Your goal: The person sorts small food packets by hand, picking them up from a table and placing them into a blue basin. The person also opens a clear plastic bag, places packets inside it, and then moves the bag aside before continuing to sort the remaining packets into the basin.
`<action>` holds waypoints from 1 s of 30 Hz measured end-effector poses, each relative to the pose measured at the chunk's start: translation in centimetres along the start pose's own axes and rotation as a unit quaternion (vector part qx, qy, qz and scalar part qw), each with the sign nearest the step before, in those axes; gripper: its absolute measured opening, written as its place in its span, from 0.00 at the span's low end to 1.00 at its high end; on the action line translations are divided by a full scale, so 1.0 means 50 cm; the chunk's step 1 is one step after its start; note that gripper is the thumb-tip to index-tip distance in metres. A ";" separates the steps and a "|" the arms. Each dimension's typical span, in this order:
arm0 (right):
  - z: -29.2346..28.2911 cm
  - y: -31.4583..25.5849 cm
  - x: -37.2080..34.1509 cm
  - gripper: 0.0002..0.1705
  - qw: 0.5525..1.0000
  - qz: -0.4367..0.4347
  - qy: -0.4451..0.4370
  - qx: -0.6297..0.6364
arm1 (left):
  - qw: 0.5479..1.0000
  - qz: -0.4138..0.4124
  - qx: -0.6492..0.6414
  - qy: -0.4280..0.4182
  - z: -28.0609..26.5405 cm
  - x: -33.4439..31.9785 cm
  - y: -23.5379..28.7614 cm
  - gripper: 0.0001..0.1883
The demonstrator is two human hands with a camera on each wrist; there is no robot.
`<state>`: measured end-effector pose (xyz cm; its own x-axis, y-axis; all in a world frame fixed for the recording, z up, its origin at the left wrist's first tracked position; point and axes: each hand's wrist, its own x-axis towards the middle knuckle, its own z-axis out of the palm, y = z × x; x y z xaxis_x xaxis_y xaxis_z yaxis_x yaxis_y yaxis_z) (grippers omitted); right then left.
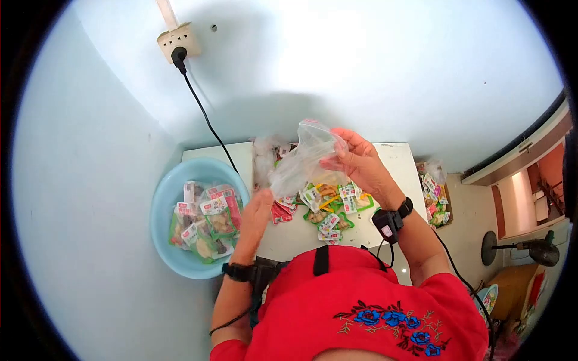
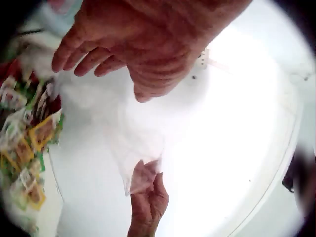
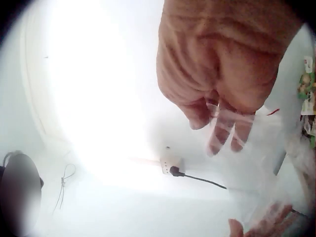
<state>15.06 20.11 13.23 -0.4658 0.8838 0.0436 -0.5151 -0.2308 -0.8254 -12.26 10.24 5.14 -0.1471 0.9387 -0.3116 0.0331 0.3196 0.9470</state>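
Note:
A clear plastic zip bag (image 1: pixel 307 157) with a thin red line along its mouth hangs above the table. My right hand (image 1: pixel 363 163) holds it at that mouth, with the thin film lying over the fingers in the right wrist view. At the bag's lower left end is my left hand (image 1: pixel 255 218), its fingers extended. In the left wrist view the left hand (image 2: pixel 143 44) shows its thumb apart from the fingers, and the film trails below them. Under the bag, several small sealed food packets (image 1: pixel 330 204) lie on the white table (image 1: pixel 394 168).
A light blue basin (image 1: pixel 161 240) of similar packets (image 1: pixel 208 219) stands at the left. More clear bags (image 1: pixel 264 157) lie at the table's back. A black cord (image 1: pixel 208 117) runs from the wall socket (image 1: pixel 179 41) behind the basin. At the right, a box of packets (image 1: pixel 435 195) sits lower down.

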 end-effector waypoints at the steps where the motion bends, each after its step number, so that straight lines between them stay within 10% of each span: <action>1: 0.006 -0.002 -0.012 0.25 1.000 0.003 0.002 -0.007 | 0.991 -0.060 -0.122 -0.016 0.038 -0.011 0.007 0.29; 14: -0.126 -0.004 -0.133 0.20 0.990 0.015 -0.105 0.089 | 0.915 -0.151 -0.338 -0.159 0.127 0.004 -0.024 0.22; 23: -0.203 0.012 -0.165 0.33 0.976 0.207 -0.072 -0.011 | 0.985 0.061 -0.159 0.008 0.123 0.017 -0.028 0.05; 30: -0.182 -0.003 -0.161 0.37 0.989 0.145 0.012 0.013 | 0.965 0.039 -0.250 0.066 0.087 0.014 -0.052 0.06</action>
<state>25.42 16.75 7.88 -0.5793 0.7882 -0.2078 -0.3802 -0.4868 -0.7864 -8.14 10.63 2.11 -0.2895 0.9222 -0.2563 -0.4274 0.1150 0.8967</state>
